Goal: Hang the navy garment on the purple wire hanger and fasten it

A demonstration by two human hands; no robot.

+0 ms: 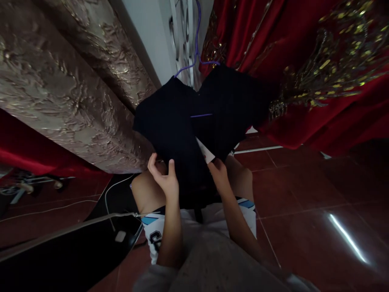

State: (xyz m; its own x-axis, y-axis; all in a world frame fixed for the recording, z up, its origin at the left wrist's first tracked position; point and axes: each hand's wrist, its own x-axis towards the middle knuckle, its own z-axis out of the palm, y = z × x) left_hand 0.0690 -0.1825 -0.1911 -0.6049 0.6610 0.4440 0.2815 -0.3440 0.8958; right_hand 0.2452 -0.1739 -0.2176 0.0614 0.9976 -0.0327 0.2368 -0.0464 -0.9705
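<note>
A dark, nearly black garment (182, 121) hangs on a purple wire hanger (194, 56) in front of me, its lower part draping down over my lap. My left hand (162, 176) is at the garment's lower left edge, fingers curled and partly apart, thumb up against the cloth. My right hand (219, 174) pinches the fabric near a small white tag (205, 152) on the lower middle of the garment. My bare knees and white shorts with blue trim show below.
A gold-brown embossed curtain (69, 81) hangs at left, and red drapery with gold embroidery (319, 61) at right. The floor is glossy dark red tile (304, 202). A black flat object (60, 251) with a white cable lies at lower left.
</note>
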